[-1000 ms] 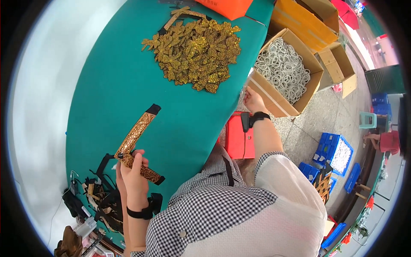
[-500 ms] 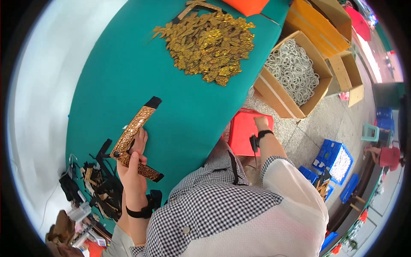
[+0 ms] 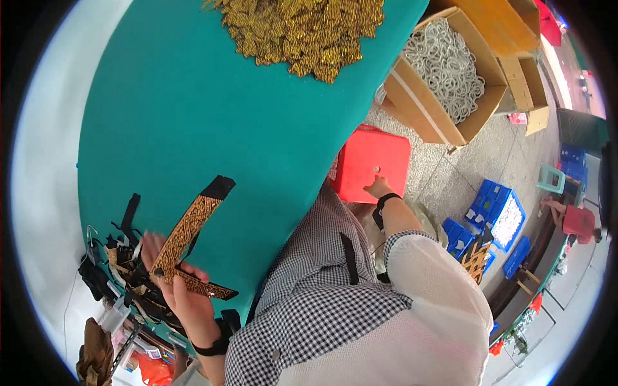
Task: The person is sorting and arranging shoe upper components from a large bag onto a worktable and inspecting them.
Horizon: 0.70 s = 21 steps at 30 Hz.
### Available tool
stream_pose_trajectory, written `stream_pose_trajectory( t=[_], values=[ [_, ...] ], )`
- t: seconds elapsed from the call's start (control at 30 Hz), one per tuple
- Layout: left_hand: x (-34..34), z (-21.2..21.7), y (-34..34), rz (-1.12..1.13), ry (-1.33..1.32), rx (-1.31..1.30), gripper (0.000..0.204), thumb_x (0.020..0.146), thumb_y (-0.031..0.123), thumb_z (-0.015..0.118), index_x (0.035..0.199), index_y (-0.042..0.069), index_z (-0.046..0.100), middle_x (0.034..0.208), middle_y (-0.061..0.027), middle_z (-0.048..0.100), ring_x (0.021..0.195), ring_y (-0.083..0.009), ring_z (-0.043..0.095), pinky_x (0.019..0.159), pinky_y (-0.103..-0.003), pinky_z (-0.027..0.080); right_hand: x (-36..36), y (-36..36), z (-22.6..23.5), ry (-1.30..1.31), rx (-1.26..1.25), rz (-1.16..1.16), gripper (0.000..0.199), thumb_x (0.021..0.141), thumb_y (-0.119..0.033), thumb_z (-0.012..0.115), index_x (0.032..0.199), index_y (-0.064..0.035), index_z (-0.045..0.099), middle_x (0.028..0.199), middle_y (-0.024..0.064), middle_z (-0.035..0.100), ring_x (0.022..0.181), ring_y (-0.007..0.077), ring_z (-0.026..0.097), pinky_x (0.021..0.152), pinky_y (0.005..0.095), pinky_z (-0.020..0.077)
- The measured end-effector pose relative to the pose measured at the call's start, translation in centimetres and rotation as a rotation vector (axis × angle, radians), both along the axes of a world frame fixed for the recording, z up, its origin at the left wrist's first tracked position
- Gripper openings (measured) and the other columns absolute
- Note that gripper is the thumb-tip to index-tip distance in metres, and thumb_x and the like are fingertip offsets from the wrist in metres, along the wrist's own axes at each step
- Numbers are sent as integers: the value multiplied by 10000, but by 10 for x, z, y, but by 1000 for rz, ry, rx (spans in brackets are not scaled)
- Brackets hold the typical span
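Note:
A gold-patterned fabric band (image 3: 188, 222) with black ends is in my left hand (image 3: 188, 305), above the table's left part. Folded into a V, it has its long arm pointing up and away and its short arm lying across my fingers. My thumb presses near the fold. Blurred fingers (image 3: 152, 248) show past the band's left edge; whose they are I cannot tell. Low on the right, my right hand (image 3: 378, 186) is at the red plastic stool (image 3: 380, 151), beside the hole in its top, fingers partly stretched and holding nothing visible.
Gold leaf-shaped pieces (image 3: 302, 32) are heaped on the green tabletop (image 3: 161, 122). Dark straps and scraps (image 3: 145, 293) crowd its left edge. Right of the table are a carton of pale rings (image 3: 444, 71), blue crates (image 3: 496, 212) and a person in red (image 3: 577, 222).
The view has shifted, so the gold heap sits higher. My left hand and the band have moved left and nearer. My right hand's fingers have stretched from a closed shape.

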<state>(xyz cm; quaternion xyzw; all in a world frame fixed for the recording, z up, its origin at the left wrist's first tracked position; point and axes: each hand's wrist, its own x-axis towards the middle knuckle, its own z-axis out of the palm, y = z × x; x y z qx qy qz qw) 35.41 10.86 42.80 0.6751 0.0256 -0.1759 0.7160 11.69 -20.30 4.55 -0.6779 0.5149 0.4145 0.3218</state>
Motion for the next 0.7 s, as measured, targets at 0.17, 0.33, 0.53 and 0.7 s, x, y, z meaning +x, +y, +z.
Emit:
stream_pose_trajectory(
  t=[0.17,0.33,0.53,0.7],
  values=[
    [-32,-26,40,0,-9,60,419,842,235,500,1178,25,364,879,-86,451,699,-172,464,548,-293,405,-15,6,-47,-140,-113,-112,956,643,-363,687,1357,-70,124,1377,193,165,1239,340,276,990,405,325],
    [-64,-59,93,17,33,21,466,810,223,524,1189,9,359,813,-105,466,636,-211,488,553,-313,418,-2,11,-58,-184,-253,66,1134,565,-389,755,1348,-22,23,1403,186,108,1261,324,243,1012,390,297],
    [-97,-77,150,-104,47,-14,350,862,203,461,1163,40,383,834,-84,458,679,-180,464,566,-297,382,-3,23,-44,-254,-357,-7,1120,538,-309,793,1335,-45,51,1373,190,183,1229,302,308,968,392,353],
    [-103,-84,177,-77,92,-31,327,867,200,448,1150,46,391,834,-80,460,676,-175,457,569,-292,377,-1,48,-19,-194,-320,42,1056,556,-301,785,1335,-180,81,1221,193,423,1123,323,438,895,405,411]
  ],
)
